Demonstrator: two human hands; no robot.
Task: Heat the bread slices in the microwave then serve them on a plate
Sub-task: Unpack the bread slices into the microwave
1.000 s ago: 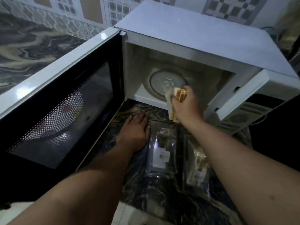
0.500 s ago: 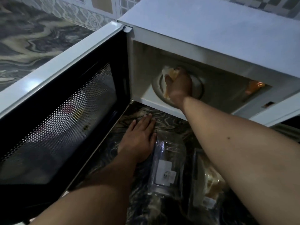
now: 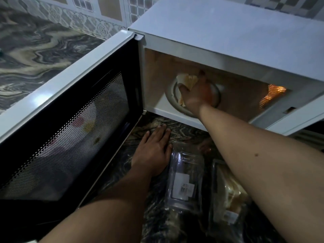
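Right hand (image 3: 196, 95) inside open microwave (image 3: 228, 37), fingers gripping bread slices (image 3: 186, 80) over the turntable (image 3: 171, 95). Left hand (image 3: 152, 151) flat on dark marble desk (image 3: 184, 127), fingers spread, beside clear plastic package (image 3: 184, 174).

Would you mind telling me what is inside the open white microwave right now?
The right hand holds pale bread slices over the round glass turntable; an orange lamp glows on the right wall. The hand covers the turntable's centre.

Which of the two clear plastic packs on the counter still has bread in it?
The right pack, partly under the right forearm, shows pale bread inside. The left pack, beside the left hand, looks empty, showing only a white label.
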